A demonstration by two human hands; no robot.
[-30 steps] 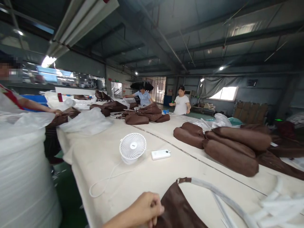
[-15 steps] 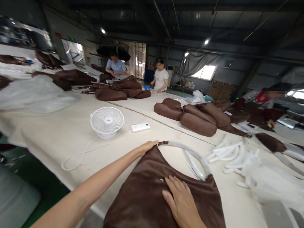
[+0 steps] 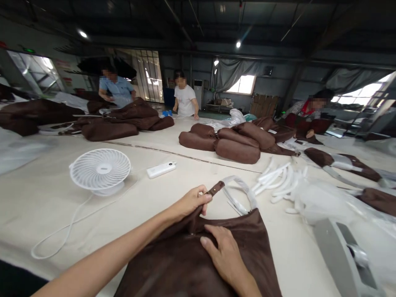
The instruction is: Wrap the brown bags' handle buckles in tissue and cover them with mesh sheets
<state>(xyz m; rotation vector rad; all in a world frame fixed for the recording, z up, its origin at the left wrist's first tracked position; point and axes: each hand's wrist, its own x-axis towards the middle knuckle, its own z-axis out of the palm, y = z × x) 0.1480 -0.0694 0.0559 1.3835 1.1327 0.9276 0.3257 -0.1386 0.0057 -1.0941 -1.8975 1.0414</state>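
A dark brown leather handbag (image 3: 192, 264) lies on the pale tabletop in front of me. Its strap (image 3: 244, 187) is wrapped in clear-white film and loops up from the bag's top edge. My left hand (image 3: 196, 200) pinches the bag's upper left corner, thumb on top, where the brown strap tab (image 3: 216, 188) begins. Flat on the bag's front, just under the opening, rests my right hand (image 3: 223, 251), its fingers stretched out. A small shiny spot shows near the opening.
A white fan (image 3: 102, 167) with a cord and a white power bank (image 3: 161, 169) stand left. White foam tubes (image 3: 275, 179), plastic film (image 3: 328, 206) and a grey dispenser (image 3: 343, 251) lie right. Stuffed brown bags (image 3: 237, 151) sit further back; several people work beyond.
My view has turned right. My left hand has closed around the strap base and folded the bag's corner up and inward. The right hand still rests on the bag's front, nearer the opening.
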